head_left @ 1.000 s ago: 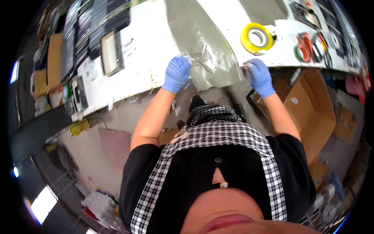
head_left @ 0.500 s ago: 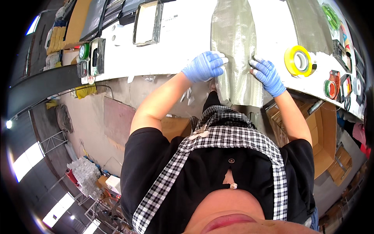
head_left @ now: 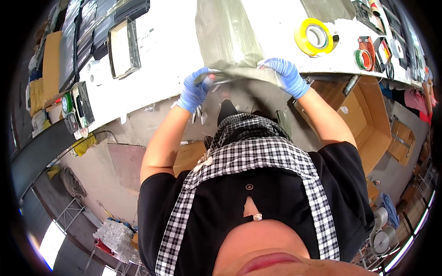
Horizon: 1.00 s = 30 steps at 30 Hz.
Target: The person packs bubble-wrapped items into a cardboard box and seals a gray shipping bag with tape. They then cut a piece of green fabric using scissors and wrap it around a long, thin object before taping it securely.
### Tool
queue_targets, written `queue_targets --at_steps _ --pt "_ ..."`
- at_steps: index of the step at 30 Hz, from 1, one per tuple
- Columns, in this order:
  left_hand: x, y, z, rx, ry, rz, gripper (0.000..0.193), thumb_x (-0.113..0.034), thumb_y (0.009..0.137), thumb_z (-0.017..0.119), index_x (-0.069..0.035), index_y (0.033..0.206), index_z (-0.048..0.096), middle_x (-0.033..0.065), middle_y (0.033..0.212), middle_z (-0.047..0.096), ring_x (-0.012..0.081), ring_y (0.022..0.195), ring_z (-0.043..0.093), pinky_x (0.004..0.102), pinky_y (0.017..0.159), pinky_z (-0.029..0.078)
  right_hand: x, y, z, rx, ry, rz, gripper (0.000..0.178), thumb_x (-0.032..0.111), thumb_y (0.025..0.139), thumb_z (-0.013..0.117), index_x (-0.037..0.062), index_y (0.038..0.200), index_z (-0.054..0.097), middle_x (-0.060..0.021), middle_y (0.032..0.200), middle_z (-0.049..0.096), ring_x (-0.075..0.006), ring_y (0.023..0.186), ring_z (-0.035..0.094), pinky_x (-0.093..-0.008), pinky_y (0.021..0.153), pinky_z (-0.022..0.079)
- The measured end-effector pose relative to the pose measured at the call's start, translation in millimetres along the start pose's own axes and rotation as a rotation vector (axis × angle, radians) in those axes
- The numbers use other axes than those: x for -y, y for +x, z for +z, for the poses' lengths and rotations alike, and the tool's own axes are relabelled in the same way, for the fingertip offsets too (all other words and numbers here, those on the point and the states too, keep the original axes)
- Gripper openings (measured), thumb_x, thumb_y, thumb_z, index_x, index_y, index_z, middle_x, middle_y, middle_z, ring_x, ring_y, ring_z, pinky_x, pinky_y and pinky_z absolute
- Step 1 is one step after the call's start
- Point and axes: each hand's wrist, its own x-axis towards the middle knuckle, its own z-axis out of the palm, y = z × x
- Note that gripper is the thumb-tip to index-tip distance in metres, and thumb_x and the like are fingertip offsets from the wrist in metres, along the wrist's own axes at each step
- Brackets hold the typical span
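A grey-green woven plastic sack (head_left: pixel 226 34) lies lengthwise on the white table (head_left: pixel 161 50), its near end folded at the front edge. At the left corner of that end, my left hand (head_left: pixel 195 90) is closed on the sack, blue glove with pale fingertips. My right hand (head_left: pixel 287 77), gloved the same way, pinches the right corner. Between both hands the sack's hem stretches across, slightly past the table edge. To the right on the table sits a large yellow roll of tape (head_left: pixel 302 40), nearest to my right hand.
A shallow black-sided box (head_left: pixel 134 54) stands left on the table, near white rolls (head_left: pixel 93 73). At right are a red tape dispenser (head_left: pixel 367 45) and a second grey-green sack (head_left: pixel 328 8). An open cardboard box (head_left: pixel 366 117) sits below the table's right edge.
The sack's near end hung over the table edge with my hands at its sides; now it is drawn up and folded, a corner in each hand. The view has shifted.
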Motion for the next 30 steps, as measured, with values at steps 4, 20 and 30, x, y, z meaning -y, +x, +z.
queue_targets --at_steps 4,20,30 --pt "-35.7 -53.7 21.2 -0.069 -0.197 -0.385 0.028 -0.027 0.096 0.058 0.001 0.096 0.065 0.0005 0.077 0.062 0.0094 0.074 0.054 0.0278 0.066 0.046 55.7 -37.7 19.2 -0.141 0.186 0.519 0.023 0.015 0.087 0.068 0.0011 0.105 0.066 -0.0115 0.090 0.069 -0.0199 0.083 0.065 -0.0296 0.076 0.051" --pt "4.1 -87.5 78.9 -0.602 -0.515 -0.422 0.033 -0.028 0.091 0.066 -0.001 0.107 0.054 -0.0004 0.093 0.054 0.0072 0.083 0.049 0.0223 0.074 0.044 53.7 -96.9 70.8 -0.393 0.456 0.726 0.052 0.018 0.077 0.077 0.0065 0.121 0.053 -0.0078 0.116 0.055 -0.0186 0.106 0.052 -0.0337 0.095 0.042" --pt "10.3 -127.4 45.3 -0.267 0.270 0.270 0.044 -0.025 0.065 0.083 -0.010 0.100 0.061 0.0096 0.111 0.060 0.0291 0.100 0.057 0.0418 0.086 0.045 49.9 -116.7 46.8 -0.291 -0.382 0.079 0.030 0.015 0.067 0.077 0.0130 0.094 0.064 -0.0077 0.107 0.062 -0.0309 0.100 0.057 -0.0414 0.090 0.044"
